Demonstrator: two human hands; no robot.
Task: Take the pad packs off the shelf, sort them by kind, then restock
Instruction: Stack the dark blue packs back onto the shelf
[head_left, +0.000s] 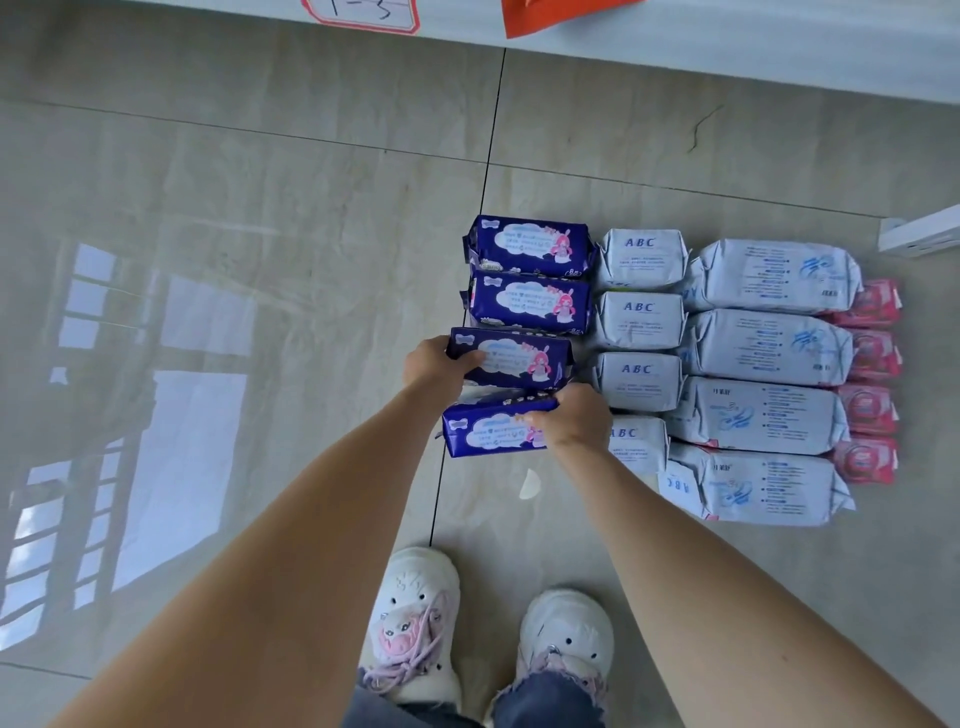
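Purple packs (530, 249) lay at nine o'clock of white "ABC" packs (640, 253); left hand (434, 364) and right hand (574, 418) each gripped one.

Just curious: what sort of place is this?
Probably a shop or stockroom aisle: sorted rows of blue pad packs and white ABC packs on a glossy tiled floor, with a labelled shelf edge above.

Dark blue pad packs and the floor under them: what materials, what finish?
The dark blue pad packs look like thin glossy plastic film: crimped end seams, creases and soft sheen where the left hand and right hand grip two of them. The beige floor looks like polished ceramic or stone tile: dark grout lines and mirror-like window reflections.
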